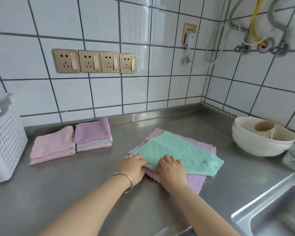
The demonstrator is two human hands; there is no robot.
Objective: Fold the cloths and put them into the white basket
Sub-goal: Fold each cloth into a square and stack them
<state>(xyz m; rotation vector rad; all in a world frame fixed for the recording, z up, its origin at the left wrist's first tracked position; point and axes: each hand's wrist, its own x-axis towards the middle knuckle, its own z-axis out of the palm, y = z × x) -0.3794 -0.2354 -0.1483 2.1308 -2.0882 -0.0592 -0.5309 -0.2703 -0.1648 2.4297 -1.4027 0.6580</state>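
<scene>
A green cloth [175,153] is spread flat on the steel counter [66,189], just right of the frame's centre, on top of a purple cloth [195,183] whose edges show at 12 and 5 o'clock of it. The near left corner of the green cloth is pinched by the left hand [133,167], on whose wrist a silver bangle [127,182] is worn; the fingers are curled over the cloth's edge. Just beside it, at its 3 o'clock, the right hand [171,171] is laid on the same edge with fingers bent onto the fabric, so the cloth is grasped by both hands. At 9 o'clock of the green cloth, well apart, a folded pink stack [53,146] is seen, with a second folded stack [93,135], purple on top, touching its right side. The white basket [4,138] stands at the far left edge, near the pink stack. At 3 o'clock, stacked white bowls [260,137] sit near the sink [271,213].
</scene>
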